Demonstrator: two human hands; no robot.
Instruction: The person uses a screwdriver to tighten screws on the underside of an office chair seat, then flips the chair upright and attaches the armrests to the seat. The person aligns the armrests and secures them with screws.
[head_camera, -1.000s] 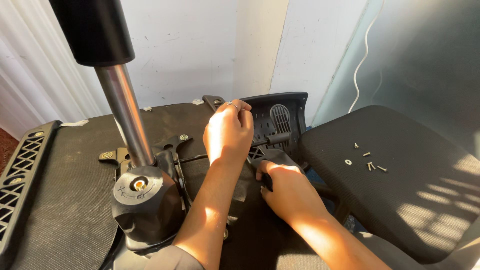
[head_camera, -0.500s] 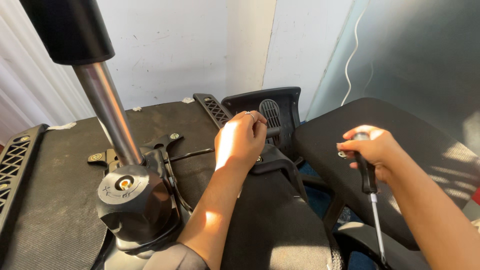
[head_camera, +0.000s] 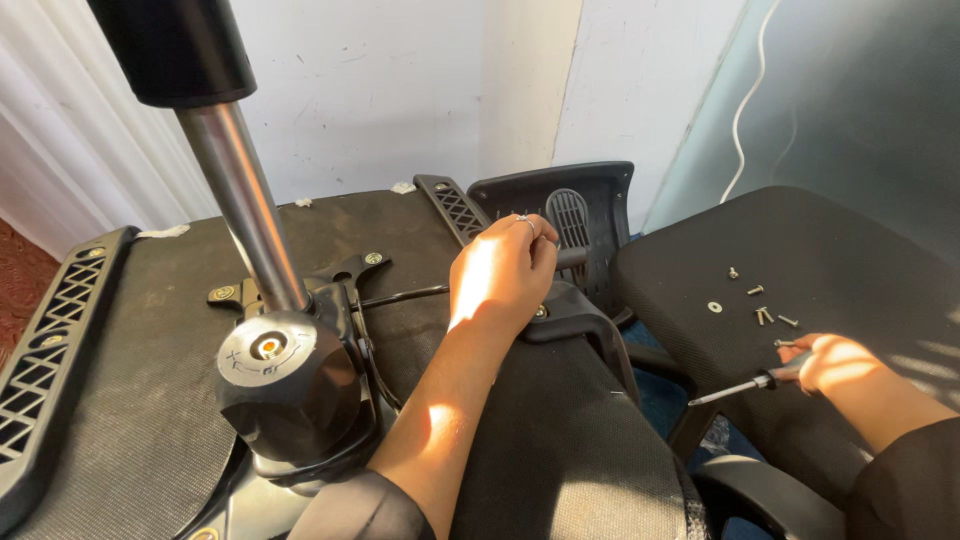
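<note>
An office chair lies upside down in front of me, its black seat underside (head_camera: 130, 340) facing up. Its black tilt mechanism (head_camera: 290, 385) carries a chrome gas cylinder (head_camera: 245, 215) rising to the upper left. My left hand (head_camera: 503, 272) rests closed on the black armrest bracket (head_camera: 575, 312) at the seat's right edge. My right hand (head_camera: 832, 363) lies on a second black seat cushion (head_camera: 850, 260) at the right, fingers wrapped around the handle of a screwdriver (head_camera: 745, 385) whose shaft points left. Several loose screws (head_camera: 762, 314) and a washer (head_camera: 714, 307) lie on that cushion just above the hand.
A black plastic armrest pad (head_camera: 575, 220) stands behind my left hand. A slotted black side rail (head_camera: 50, 340) runs along the seat's left edge, another (head_camera: 455, 208) at the back. A white wall and a white cable (head_camera: 745, 110) are behind; red floor (head_camera: 25, 265) shows at far left.
My right hand left the bracket, lifted the screwdriver over the right cushion, then lowered it flat beside the loose screws. My left hand stayed on the bracket.
</note>
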